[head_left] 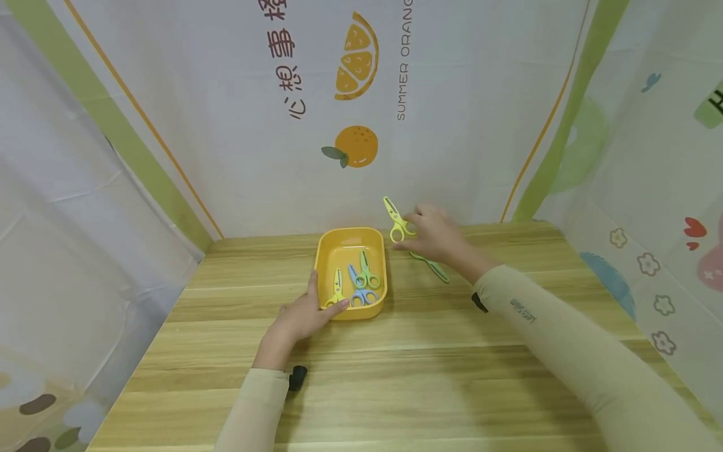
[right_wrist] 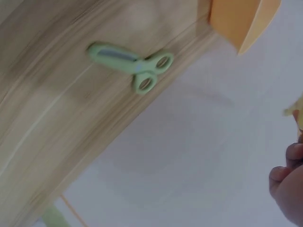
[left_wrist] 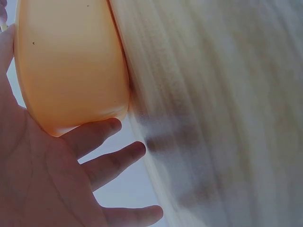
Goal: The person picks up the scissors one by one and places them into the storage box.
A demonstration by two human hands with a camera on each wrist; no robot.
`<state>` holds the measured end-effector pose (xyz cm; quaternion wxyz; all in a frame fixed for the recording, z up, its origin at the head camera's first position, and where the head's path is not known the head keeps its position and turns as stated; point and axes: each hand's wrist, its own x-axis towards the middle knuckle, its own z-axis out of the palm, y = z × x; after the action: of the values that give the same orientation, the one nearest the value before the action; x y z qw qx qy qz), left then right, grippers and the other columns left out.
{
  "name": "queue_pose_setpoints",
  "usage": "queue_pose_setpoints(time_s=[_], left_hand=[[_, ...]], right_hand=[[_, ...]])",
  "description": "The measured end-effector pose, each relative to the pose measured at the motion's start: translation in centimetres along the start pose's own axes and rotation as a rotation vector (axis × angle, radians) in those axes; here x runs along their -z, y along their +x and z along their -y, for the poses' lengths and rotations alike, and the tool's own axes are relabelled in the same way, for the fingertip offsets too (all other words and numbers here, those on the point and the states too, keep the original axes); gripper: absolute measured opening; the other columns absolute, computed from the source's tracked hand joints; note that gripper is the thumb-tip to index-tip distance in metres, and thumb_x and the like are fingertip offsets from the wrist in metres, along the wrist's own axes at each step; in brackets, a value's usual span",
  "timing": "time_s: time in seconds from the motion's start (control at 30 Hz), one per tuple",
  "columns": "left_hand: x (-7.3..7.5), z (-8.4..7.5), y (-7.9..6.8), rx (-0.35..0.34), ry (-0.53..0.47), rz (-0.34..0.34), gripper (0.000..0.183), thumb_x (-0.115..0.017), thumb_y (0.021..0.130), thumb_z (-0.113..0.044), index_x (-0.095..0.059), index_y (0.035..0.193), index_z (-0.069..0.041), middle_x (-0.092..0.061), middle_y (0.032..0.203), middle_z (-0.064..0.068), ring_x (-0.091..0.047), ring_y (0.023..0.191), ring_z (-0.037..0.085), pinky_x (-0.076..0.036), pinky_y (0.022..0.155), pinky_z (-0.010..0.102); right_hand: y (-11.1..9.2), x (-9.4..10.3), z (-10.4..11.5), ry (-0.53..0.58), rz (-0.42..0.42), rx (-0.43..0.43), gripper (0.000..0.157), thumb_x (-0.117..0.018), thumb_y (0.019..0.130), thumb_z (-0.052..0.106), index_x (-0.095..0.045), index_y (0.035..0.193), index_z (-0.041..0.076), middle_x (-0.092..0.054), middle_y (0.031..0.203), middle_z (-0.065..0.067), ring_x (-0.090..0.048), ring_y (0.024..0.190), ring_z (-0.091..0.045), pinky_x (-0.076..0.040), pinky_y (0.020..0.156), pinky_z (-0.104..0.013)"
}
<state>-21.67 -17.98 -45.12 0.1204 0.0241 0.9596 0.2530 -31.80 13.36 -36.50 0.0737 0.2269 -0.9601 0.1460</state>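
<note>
My right hand (head_left: pixel 437 235) pinches yellow scissors (head_left: pixel 400 223) by the handle rings. The scissors are raised just beyond the right rim of a yellow-orange bin (head_left: pixel 386 267), blades pointing up and away. With my left hand (head_left: pixel 299 317) I hold the bin's near left corner, thumb at the front rim and fingers along the outside wall. In the left wrist view, the other fingers spread past the bin wall (left_wrist: pixel 71 61). Inside the bin lie yellow scissors (head_left: pixel 338 285), blue scissors (head_left: pixel 358 296) and green scissors (head_left: pixel 366 276). More green scissors (right_wrist: pixel 116 57) lie on the table beneath my right hand.
The wood-grain table (head_left: pixel 361 389) ends close behind the bin. A printed white curtain (head_left: pixel 452 125) hangs behind it, with more curtains at both sides. Dark wrist-camera pieces (head_left: pixel 297 378) sit at both wrists.
</note>
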Motion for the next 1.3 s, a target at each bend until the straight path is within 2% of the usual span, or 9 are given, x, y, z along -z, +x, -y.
queue_pose_setpoints(time_s=[0.43,0.57,0.67,0.73,0.83,0.97,1.1,1.2,1.3], left_hand=[[0.0,0.1,0.0,-0.007,-0.022,0.007,0.121,-0.050,0.098,-0.078,0.015,0.170,-0.006,-0.041,0.166,0.028,-0.050,0.148,0.050,-0.015,0.119,0.087],[0.0,0.2,0.0,-0.008,-0.014,0.007,0.121,-0.049,0.098,-0.079,0.015,0.170,-0.006,-0.043,0.165,0.028,-0.052,0.146,0.050,-0.017,0.118,0.087],[0.0,0.2,0.0,-0.007,-0.016,0.007,0.122,-0.049,0.097,-0.082,0.015,0.170,-0.007,-0.043,0.165,0.027,-0.053,0.145,0.050,-0.017,0.118,0.087],[0.0,0.2,-0.1,-0.014,-0.013,0.005,0.122,-0.049,0.097,-0.082,0.014,0.170,-0.006,-0.043,0.165,0.027,-0.054,0.145,0.050,-0.017,0.117,0.088],[0.0,0.1,0.0,-0.017,-0.020,0.003,0.121,-0.050,0.098,-0.080,0.014,0.170,-0.007,-0.043,0.165,0.027,-0.054,0.145,0.050,-0.017,0.117,0.088],[0.0,0.1,0.1,-0.014,-0.021,0.001,0.123,-0.050,0.097,-0.082,0.015,0.170,-0.007,-0.044,0.165,0.026,-0.053,0.145,0.049,-0.016,0.117,0.088],[0.0,0.2,0.1,-0.013,-0.013,-0.001,0.123,-0.049,0.096,-0.083,0.016,0.170,-0.007,-0.044,0.165,0.026,-0.053,0.145,0.049,-0.015,0.117,0.088],[-0.1,0.2,0.1,-0.013,-0.011,0.002,0.122,-0.049,0.097,-0.081,0.015,0.170,-0.007,-0.044,0.165,0.026,-0.054,0.145,0.049,-0.016,0.116,0.088],[-0.1,0.2,0.1,-0.015,-0.009,0.004,0.121,-0.049,0.098,-0.080,0.015,0.170,-0.007,-0.045,0.164,0.027,-0.054,0.144,0.050,-0.016,0.116,0.089]], right_hand=[[1.4,-2.0,5.6,0.164,0.152,-0.094,0.080,-0.084,0.086,0.061,-0.070,0.137,0.001,-0.070,0.143,-0.015,-0.063,0.137,-0.036,-0.051,0.115,-0.052],[2.0,-2.9,7.0,0.173,0.193,-0.136,0.064,-0.084,0.084,0.063,-0.079,0.105,0.003,-0.080,0.102,-0.008,-0.074,0.097,-0.024,-0.061,0.089,-0.040],[2.4,-3.7,7.8,0.156,0.216,-0.160,0.056,-0.084,0.085,0.062,-0.063,0.071,0.012,-0.057,0.064,0.002,-0.051,0.060,-0.013,-0.047,0.059,-0.028],[2.5,-4.2,8.2,0.139,0.231,-0.180,0.062,-0.083,0.085,0.063,-0.050,0.061,0.017,-0.042,0.055,0.006,-0.038,0.052,-0.010,-0.036,0.052,-0.025],[2.5,-4.8,8.6,0.083,0.244,-0.209,0.065,-0.081,0.087,0.065,-0.044,0.057,0.020,-0.037,0.052,0.008,-0.036,0.052,-0.010,-0.038,0.058,-0.029],[2.4,-5.3,9.0,0.065,0.269,-0.273,0.059,-0.077,0.089,0.067,-0.052,0.061,0.021,-0.042,0.056,0.007,-0.046,0.062,-0.014,-0.052,0.081,-0.042],[2.5,-5.7,9.4,0.078,0.279,-0.335,0.057,-0.073,0.090,0.070,-0.057,0.068,0.020,-0.045,0.060,0.006,-0.052,0.067,-0.016,-0.054,0.098,-0.053],[2.6,-6.1,9.6,0.063,0.268,-0.358,0.061,-0.069,0.091,0.074,-0.057,0.070,0.019,-0.048,0.062,0.004,-0.053,0.066,-0.017,-0.053,0.097,-0.053],[2.9,-6.7,9.6,0.073,0.263,-0.349,0.064,-0.063,0.093,0.077,-0.055,0.067,0.019,-0.047,0.061,0.004,-0.048,0.060,-0.014,-0.052,0.079,-0.041]])
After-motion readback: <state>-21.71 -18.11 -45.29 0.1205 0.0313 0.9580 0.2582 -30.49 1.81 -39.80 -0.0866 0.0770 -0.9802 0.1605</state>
